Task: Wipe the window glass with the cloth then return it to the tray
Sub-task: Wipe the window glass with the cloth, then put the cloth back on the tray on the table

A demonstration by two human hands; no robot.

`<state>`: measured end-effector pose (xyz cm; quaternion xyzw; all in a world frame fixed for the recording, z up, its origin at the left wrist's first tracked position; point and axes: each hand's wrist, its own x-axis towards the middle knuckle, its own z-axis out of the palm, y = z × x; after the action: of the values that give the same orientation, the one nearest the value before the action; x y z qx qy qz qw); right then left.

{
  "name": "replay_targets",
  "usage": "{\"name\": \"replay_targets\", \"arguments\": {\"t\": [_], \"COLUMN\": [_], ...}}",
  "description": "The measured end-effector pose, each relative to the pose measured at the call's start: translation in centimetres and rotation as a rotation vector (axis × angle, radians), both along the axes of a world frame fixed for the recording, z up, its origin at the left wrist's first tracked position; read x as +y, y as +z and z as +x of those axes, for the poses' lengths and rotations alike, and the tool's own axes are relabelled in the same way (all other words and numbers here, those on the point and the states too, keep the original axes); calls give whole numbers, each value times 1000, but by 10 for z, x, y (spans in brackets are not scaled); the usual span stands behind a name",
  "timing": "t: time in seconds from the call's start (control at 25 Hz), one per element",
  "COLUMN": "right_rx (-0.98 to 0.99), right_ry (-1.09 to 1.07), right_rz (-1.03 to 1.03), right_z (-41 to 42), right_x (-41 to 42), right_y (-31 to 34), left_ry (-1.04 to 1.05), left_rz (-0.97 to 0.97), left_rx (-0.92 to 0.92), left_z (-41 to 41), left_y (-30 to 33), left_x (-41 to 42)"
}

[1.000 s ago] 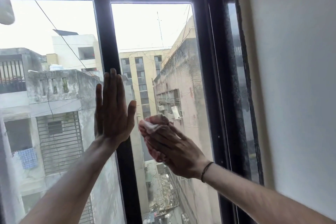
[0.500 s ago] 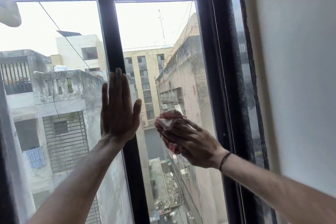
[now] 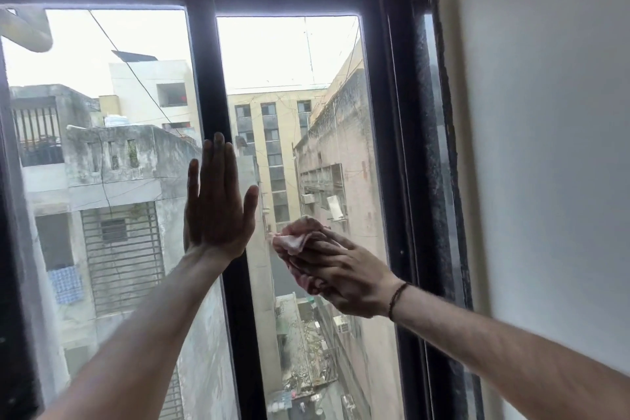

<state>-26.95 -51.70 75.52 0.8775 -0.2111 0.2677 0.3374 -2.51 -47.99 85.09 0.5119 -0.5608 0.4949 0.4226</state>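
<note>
The left hand (image 3: 218, 211) was held flat, fingers spread and gripping nothing, against the dark vertical metal bar of the window frame (image 3: 208, 85), apparently to steady the sliding pane. To its right, the crumpled pale pink cloth (image 3: 296, 239) was pressed against the clear window glass (image 3: 289, 72) of the right pane, bunched under the closed fingers of the right hand (image 3: 344, 274), presumably so pressure could be applied while wiping. No tray was visible.

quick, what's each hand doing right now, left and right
Left hand: open, flat against the window bar, holding nothing.
Right hand: closed on the cloth, pressed to the glass.
</note>
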Motion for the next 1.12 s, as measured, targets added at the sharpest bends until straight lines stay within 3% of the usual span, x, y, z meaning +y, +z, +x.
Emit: {"name": "replay_targets", "arguments": {"t": [0.08,0.2,0.24,0.32,0.44,0.48,0.52,0.6,0.68,0.96,1.12], "right_rx": [-96,-673,-863,-1016,-1083,-1052,-1003,-861,-725,-249,-19], "right_ry": [-138,14,80,119,221,204,169,49,-107,-511,-672], "right_rz": [223,1034,1283,1575,1893,1958,2009,2073,2077,2321,2358], "right_z": [-17,-20,-17,-7,32,47,63,96,117,175,175], "right_x": [14,50,64,82,99,103,106,113,124,228,290], "right_y": [-23,-39,-46,-70,-120,-143,-168,-232,-303,-589,-721], "left_ry": [-98,-335,-434,-662,-1123,-1259,-1268,-1025,-720,117,470], "left_rz": [50,87,145,368,872,916,876,695,601,637,624], "left_rx": [43,189,320,729,1352,1531,1702,1939,2013,2340,2514], "left_z": [-9,-27,-34,-41,-30,-22,-12,10,24,44,14], "left_y": [-9,-69,-101,-168,-267,-298,-327,-391,-451,-702,-827], "left_x": [13,41,55,86,134,148,157,179,205,355,421]}}
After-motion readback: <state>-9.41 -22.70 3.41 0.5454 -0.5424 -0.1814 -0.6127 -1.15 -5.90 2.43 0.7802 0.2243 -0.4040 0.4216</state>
